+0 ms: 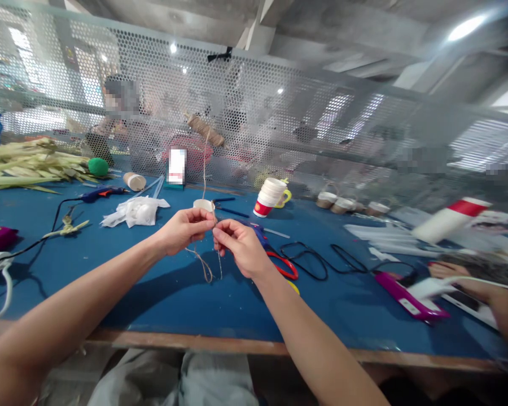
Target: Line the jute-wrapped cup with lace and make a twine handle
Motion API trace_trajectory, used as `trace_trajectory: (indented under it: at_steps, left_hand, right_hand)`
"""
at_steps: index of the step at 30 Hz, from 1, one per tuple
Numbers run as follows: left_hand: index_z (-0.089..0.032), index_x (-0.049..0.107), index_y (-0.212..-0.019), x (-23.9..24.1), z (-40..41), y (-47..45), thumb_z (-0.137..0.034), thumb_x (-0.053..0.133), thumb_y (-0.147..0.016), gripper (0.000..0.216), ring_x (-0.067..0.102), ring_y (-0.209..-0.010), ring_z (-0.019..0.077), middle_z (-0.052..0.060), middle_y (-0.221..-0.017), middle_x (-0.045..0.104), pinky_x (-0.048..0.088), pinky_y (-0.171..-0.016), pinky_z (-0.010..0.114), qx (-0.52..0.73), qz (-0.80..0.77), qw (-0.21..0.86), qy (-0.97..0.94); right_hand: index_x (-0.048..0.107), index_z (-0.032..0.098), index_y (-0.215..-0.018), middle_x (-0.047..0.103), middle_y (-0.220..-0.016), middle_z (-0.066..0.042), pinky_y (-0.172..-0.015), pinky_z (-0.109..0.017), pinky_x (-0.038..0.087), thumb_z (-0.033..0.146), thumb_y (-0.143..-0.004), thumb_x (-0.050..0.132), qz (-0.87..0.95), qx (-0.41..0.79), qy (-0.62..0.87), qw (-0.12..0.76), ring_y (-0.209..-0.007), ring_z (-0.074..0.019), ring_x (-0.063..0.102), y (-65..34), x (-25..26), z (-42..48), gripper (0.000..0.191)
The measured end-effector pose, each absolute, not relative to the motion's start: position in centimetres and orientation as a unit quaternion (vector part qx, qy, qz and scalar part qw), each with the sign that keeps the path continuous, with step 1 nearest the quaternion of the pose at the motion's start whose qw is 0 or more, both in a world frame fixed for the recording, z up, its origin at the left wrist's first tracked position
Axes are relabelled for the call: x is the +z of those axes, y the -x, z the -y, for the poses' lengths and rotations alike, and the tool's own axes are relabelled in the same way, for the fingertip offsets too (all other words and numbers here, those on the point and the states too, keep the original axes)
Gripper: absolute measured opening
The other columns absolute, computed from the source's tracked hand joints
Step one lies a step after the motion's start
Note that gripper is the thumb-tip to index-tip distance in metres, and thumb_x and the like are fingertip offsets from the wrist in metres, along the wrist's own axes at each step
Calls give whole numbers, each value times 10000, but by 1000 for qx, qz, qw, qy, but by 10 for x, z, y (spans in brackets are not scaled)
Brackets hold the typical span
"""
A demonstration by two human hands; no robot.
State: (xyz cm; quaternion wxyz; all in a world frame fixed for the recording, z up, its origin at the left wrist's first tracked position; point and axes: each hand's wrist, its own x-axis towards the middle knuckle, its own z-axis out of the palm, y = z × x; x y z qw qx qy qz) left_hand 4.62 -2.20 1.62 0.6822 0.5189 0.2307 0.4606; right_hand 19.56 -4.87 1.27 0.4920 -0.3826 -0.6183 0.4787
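Note:
Over the middle of the blue table, my left hand [184, 230] pinches a thin brown twine [205, 268], thumb against forefinger. Close against it on the right, my right hand [242, 243] is closed in a pinch on the same twine. Loose ends dangle below the fingers, one in a loop. Just behind my fingertips is a white paper cup [202, 204], its lower part hidden by my left hand. A twine spool [206, 131] hangs on the mesh, and a strand runs down from it toward the cup. The exact crossing between my fingertips is hidden.
Stacked paper cups [271, 194] stand behind my right hand. Red-handled scissors [285, 265] and black cable lie to the right. A glue gun [104, 193] and crumpled white bag [138, 211] lie left. Another person's hand [457, 273] is near a purple power strip [410, 299].

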Motion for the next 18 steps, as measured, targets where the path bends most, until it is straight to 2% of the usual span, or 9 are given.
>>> trace_trajectory:
  at_steps: [4,10,14,18]
  left_hand:
    - [-118,570,-689,16,22,-45,-244,737,-602,226,465,-513,28,-31,-621,534,315,-488,174,440,-217,710,-505]
    - [-113,550,-676,17,23,-44,-237,728,-620,224,430,-472,22,-33,-594,520,276,-457,180,423,-202,731,-496]
    - [-115,548,-682,19,24,-43,-262,745,-594,262,470,-503,43,-21,-609,532,291,-476,192,414,-205,732,-500]
    - [-117,551,-673,19,24,-45,-265,748,-584,261,445,-493,31,-31,-609,522,292,-476,186,436,-219,715,-501]
  right_hand:
    - [556,173,-706,532,-547,42,-426,-202,373,324,-683,664,597,525,363,485,-476,-73,492,-196,16,51,187]
    - [560,172,-704,542,-567,39,-426,-197,364,327,-683,670,596,536,350,485,-487,-69,498,-196,17,51,191]
    - [556,171,-718,539,-570,39,-425,-196,358,346,-682,666,600,542,344,476,-483,-68,489,-196,17,51,209]
    - [538,176,-734,531,-580,34,-436,-212,374,375,-704,630,620,496,377,477,-490,-83,486,-195,16,50,221]
